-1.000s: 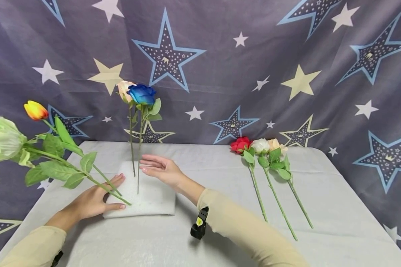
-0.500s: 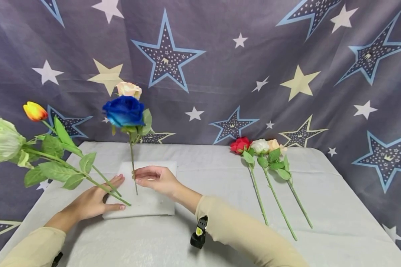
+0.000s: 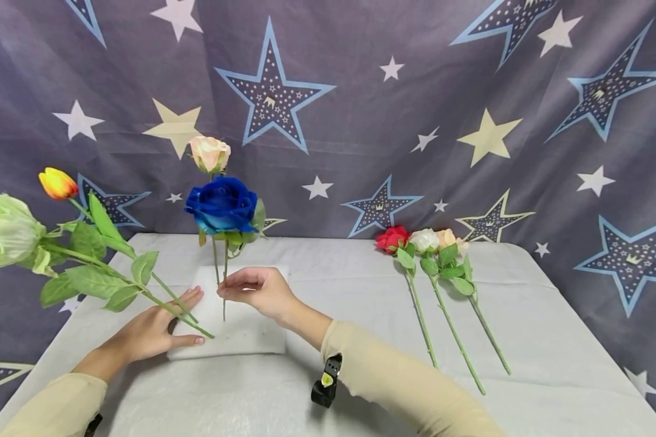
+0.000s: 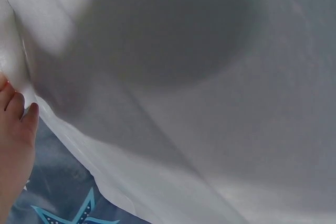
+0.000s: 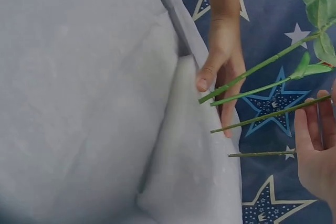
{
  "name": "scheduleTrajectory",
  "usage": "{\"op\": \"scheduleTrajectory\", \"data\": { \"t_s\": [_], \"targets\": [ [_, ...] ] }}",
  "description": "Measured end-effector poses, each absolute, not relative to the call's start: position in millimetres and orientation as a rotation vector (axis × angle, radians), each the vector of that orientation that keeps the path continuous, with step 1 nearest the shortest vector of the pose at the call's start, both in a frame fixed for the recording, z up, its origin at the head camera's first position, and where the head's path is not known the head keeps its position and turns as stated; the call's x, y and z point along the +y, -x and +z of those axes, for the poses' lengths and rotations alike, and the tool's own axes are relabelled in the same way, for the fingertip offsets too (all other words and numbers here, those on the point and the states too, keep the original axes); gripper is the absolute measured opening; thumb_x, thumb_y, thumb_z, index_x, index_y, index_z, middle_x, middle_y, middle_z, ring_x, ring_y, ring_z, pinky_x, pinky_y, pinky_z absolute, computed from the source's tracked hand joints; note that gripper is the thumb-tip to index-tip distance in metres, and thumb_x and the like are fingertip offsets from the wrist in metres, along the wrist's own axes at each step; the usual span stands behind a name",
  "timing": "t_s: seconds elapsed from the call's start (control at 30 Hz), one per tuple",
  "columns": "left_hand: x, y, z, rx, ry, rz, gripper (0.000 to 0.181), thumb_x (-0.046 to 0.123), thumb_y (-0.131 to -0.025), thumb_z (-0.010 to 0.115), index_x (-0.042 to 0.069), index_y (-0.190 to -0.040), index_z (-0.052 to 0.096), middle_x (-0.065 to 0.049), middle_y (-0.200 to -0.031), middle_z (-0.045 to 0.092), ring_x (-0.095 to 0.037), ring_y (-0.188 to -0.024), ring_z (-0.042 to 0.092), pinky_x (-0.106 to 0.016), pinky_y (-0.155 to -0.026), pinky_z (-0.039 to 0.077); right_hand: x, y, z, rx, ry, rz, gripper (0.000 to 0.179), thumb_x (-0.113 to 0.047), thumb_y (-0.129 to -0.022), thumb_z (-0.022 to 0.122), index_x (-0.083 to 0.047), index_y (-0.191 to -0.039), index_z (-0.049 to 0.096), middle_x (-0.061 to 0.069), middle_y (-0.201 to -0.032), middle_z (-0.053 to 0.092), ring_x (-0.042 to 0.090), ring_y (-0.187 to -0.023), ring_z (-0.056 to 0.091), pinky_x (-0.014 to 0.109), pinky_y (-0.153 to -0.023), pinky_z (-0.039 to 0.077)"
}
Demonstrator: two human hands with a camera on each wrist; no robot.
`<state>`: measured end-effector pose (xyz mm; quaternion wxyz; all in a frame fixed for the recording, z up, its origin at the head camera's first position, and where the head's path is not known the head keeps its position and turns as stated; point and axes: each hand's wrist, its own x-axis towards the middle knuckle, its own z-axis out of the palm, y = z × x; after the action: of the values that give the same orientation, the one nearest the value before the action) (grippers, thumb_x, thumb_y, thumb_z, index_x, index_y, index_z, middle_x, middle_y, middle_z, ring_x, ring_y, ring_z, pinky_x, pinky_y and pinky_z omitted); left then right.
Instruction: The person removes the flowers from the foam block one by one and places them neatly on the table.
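A blue rose (image 3: 222, 205) stands nearly upright in a white foam block (image 3: 246, 337), its stem pinched between the thumb and fingers of my right hand (image 3: 268, 296). Just behind it rises a pale pink rose (image 3: 210, 153), also in the foam. My left hand (image 3: 147, 331) rests with spread fingers on the foam's left side. Over that hand lean a large pale-green flower (image 3: 8, 232) and a yellow-orange tulip (image 3: 58, 183), their stems ending at the block. In the right wrist view the left hand (image 5: 224, 56) and right hand (image 5: 320, 156) flank several stems.
On the table's right side lie a red rose (image 3: 393, 238), a white rose (image 3: 425, 240) and a peach rose (image 3: 451, 239), stems pointing toward the front. A grey cloth with stars (image 3: 328, 109) hangs behind the table (image 3: 328, 261).
My right hand has gone from straight fingers beside the blue rose's stem to pinching it. The bloom has tipped toward me, swinging left and then slightly right. The left hand stays put.
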<state>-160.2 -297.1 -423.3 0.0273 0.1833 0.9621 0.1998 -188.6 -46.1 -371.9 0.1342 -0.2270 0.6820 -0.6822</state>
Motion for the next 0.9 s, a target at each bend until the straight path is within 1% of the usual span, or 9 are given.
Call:
{"op": "scheduleTrajectory", "data": {
  "t_s": [0.13, 0.27, 0.33, 0.43, 0.57, 0.77, 0.9],
  "targets": [
    [-297.6, 160.4, -423.7, 2.969, -0.565, 0.625, 0.098, 0.064, -0.073, 0.070, 0.009, -0.148, 0.037, -0.020, -0.155, 0.034, -0.048, -0.138, 0.034, -0.063, -0.109, 0.029, -43.1, 190.7, -370.5, 2.004, 0.708, -1.998, 0.020, 0.003, -0.081, 0.072, 0.008, -0.100, 0.071, 0.027, -0.105, 0.070, 0.022, -0.095, 0.073, 0.017, -0.080, 0.058],
    [-297.2, 160.4, -424.1, 2.948, -0.549, 0.648, 0.099, 0.064, -0.073, 0.070, 0.009, -0.148, 0.036, -0.020, -0.155, 0.032, -0.048, -0.140, 0.031, -0.064, -0.110, 0.027, -40.5, 191.7, -371.2, 2.028, 0.745, -2.029, 0.019, 0.002, -0.081, 0.072, 0.009, -0.099, 0.071, 0.027, -0.104, 0.070, 0.022, -0.094, 0.073, 0.018, -0.080, 0.058],
    [-296.9, 160.4, -423.9, 2.942, -0.543, 0.651, 0.099, 0.063, -0.073, 0.070, 0.009, -0.149, 0.036, -0.019, -0.156, 0.031, -0.048, -0.140, 0.031, -0.065, -0.110, 0.026, -39.6, 191.8, -370.6, 2.032, 0.752, -2.041, 0.019, 0.002, -0.082, 0.071, 0.010, -0.099, 0.071, 0.027, -0.105, 0.070, 0.024, -0.096, 0.073, 0.018, -0.080, 0.058],
    [-296.8, 161.0, -423.5, 2.938, -0.537, 0.652, 0.099, 0.063, -0.073, 0.070, 0.009, -0.149, 0.036, -0.019, -0.156, 0.031, -0.048, -0.140, 0.030, -0.065, -0.110, 0.026, -39.3, 191.4, -368.6, 2.039, 0.738, -2.057, 0.018, 0.001, -0.082, 0.072, 0.009, -0.098, 0.071, 0.027, -0.106, 0.070, 0.020, -0.095, 0.073, 0.017, -0.080, 0.058],
    [-296.5, 161.8, -423.4, 2.937, -0.539, 0.657, 0.099, 0.063, -0.074, 0.070, 0.009, -0.149, 0.035, -0.019, -0.156, 0.031, -0.048, -0.140, 0.030, -0.065, -0.110, 0.026, -40.4, 191.4, -366.4, 2.051, 0.701, -2.059, 0.019, -0.001, -0.082, 0.072, 0.008, -0.099, 0.071, 0.025, -0.107, 0.070, 0.017, -0.095, 0.073, 0.015, -0.080, 0.057],
    [-295.7, 161.4, -424.2, 2.937, -0.528, 0.648, 0.099, 0.064, -0.074, 0.070, 0.009, -0.149, 0.035, -0.020, -0.156, 0.031, -0.048, -0.140, 0.030, -0.066, -0.109, 0.027, -42.4, 191.5, -364.2, 2.050, 0.671, -2.055, 0.021, -0.002, -0.084, 0.070, 0.008, -0.102, 0.071, 0.024, -0.108, 0.070, 0.031, -0.099, 0.071, 0.015, -0.078, 0.057],
    [-295.8, 161.7, -423.4, 2.937, -0.522, 0.642, 0.099, 0.064, -0.074, 0.070, 0.009, -0.149, 0.035, -0.019, -0.156, 0.031, -0.048, -0.140, 0.031, -0.065, -0.109, 0.028, -43.4, 192.3, -364.6, 2.009, 0.709, -2.083, 0.021, 0.001, -0.087, 0.066, 0.011, -0.105, 0.068, 0.028, -0.107, 0.068, 0.040, -0.100, 0.068, 0.019, -0.080, 0.059]
  ]
}}
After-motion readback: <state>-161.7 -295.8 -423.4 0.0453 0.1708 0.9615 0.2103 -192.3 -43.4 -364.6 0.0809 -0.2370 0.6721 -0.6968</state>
